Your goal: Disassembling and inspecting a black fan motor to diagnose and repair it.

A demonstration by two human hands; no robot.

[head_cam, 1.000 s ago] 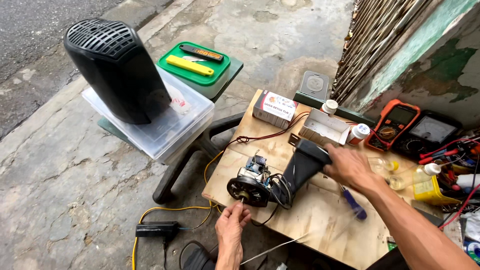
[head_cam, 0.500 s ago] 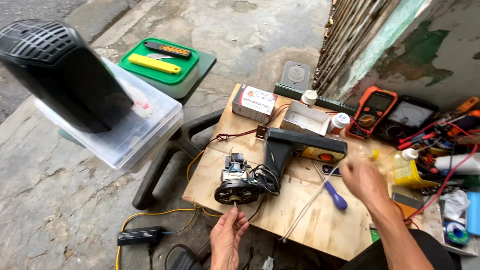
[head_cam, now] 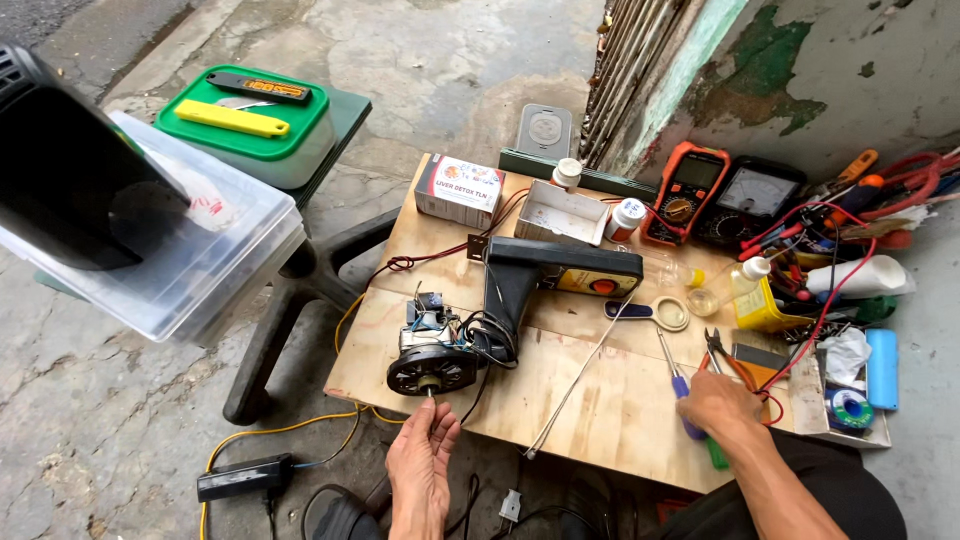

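A small electric motor [head_cam: 432, 355] with a black round end lies at the front left of a plywood board [head_cam: 600, 410]. Wires join it to a black handle-shaped housing [head_cam: 540, 275] with a yellow panel and red button. My left hand [head_cam: 422, 465] reaches up from below the board's edge, its fingertips pinching the motor's shaft [head_cam: 431, 393]. My right hand [head_cam: 722, 405] lies on the board at the front right. Its fingers curl over the handle of a blue screwdriver [head_cam: 672, 372], next to orange-handled pliers [head_cam: 725, 357].
At the back stand a small cardboard box [head_cam: 460, 190], a white tray [head_cam: 560, 215], an orange multimeter [head_cam: 685, 195] and a black meter [head_cam: 752, 200]. Tools and a yellow bottle [head_cam: 758, 303] crowd the right. On the left, a clear bin [head_cam: 210, 265] holds a black casing [head_cam: 60, 180]. A power adapter [head_cam: 245, 478] lies on the ground.
My right hand let go of the black housing, which now lies flat on the board, and moved to the front right onto the screwdriver. My left hand stayed at the motor shaft.
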